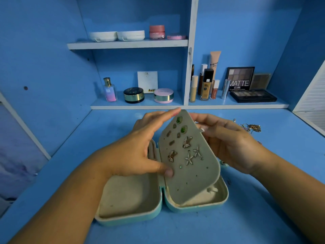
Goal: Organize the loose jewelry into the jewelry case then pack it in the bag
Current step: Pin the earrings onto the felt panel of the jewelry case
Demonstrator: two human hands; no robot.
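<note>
jewelry case (130,213) lies open on a blue desk (246,217), its earring panel (197,176) lifted at a tilt. left hand (140,147) pinches the panel, thumb on its face, fingers along the top edge. right hand (228,143) curls behind the far edge; whether it holds anything there cannot be told. starfish earrings (190,158) and butterfly earrings (186,142) sit on the panel. an unfastened stud could likely slip off if the panel swings down fast. loose jewelry (253,128), well apart at right, looks heaped and may snag when lifted. no bag in view.
</note>
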